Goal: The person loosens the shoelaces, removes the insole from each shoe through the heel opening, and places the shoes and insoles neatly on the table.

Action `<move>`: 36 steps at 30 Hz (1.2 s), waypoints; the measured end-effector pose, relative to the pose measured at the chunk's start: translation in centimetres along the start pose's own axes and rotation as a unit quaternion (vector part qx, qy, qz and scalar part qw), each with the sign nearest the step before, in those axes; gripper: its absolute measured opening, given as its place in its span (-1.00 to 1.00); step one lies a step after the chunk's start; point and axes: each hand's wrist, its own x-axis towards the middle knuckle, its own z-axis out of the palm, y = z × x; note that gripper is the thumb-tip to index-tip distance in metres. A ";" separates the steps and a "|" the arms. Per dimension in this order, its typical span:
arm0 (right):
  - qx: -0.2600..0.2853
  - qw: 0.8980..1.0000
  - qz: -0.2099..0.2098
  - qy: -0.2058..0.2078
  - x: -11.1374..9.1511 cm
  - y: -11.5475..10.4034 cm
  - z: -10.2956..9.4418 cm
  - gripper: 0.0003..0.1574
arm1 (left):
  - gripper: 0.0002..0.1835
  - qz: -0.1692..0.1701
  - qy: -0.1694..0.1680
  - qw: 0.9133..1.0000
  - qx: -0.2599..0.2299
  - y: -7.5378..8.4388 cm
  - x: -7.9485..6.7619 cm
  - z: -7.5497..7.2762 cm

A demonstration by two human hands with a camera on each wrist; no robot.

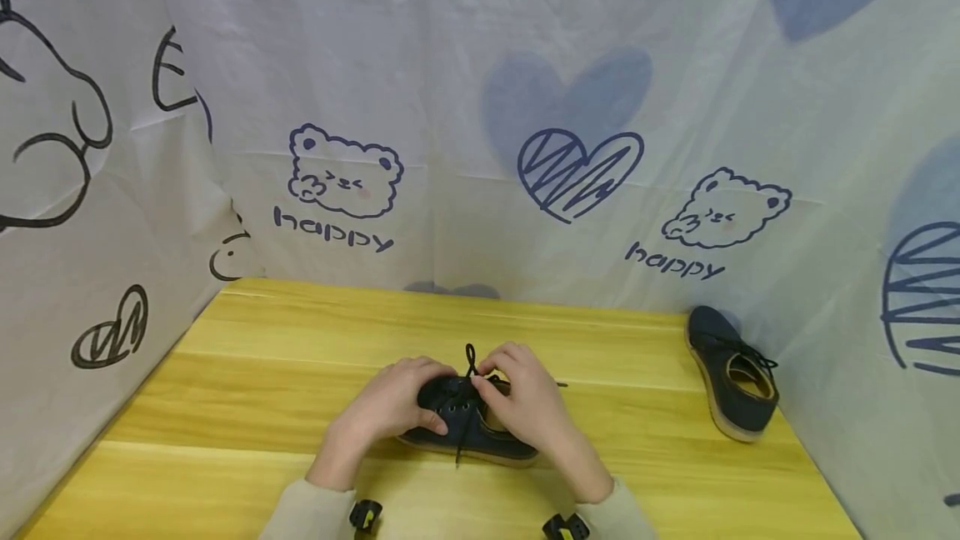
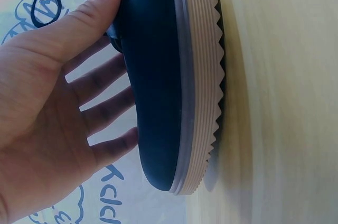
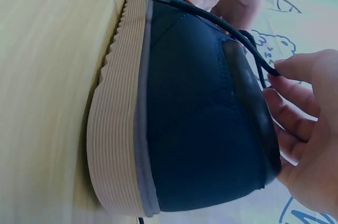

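A dark navy shoe point(image 1: 491, 442) with a ribbed tan sole stands on the wooden table, toe to the left. My left hand point(image 1: 393, 401) holds it across the front, thumb on the near side and fingers on the far side; the left wrist view shows the smooth toe point(image 2: 153, 92) between them. Above the shoe's opening, my right hand point(image 1: 531, 400) pinches the black shoelace point(image 1: 470, 353), which rises in a small upright loop. In the right wrist view one lace end point(image 3: 211, 15) hangs over the shoe's side from the fingertips.
A matching shoe point(image 1: 731, 373) with its lace tied stands at the table's right edge near the back. White printed cloth point(image 1: 465, 257) hangs behind the table point(image 1: 262, 373) and along both sides.
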 end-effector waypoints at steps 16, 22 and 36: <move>0.116 0.993 0.032 -0.016 -0.8 -0.6 -3.1 -0.87 | -0.21 -0.008 0.002 1.000 -0.002 0.1 0.1 -0.3; 0.116 0.993 -0.016 -0.017 -2.3 -0.1 -3.9 -0.89 | -0.20 -0.008 -0.001 1.000 0.002 0.2 0.0 -0.1; 0.092 0.992 -0.058 -0.058 -6.0 2.7 -5.2 -0.84 | -0.19 -0.011 -0.001 1.000 0.008 0.3 -0.2 0.1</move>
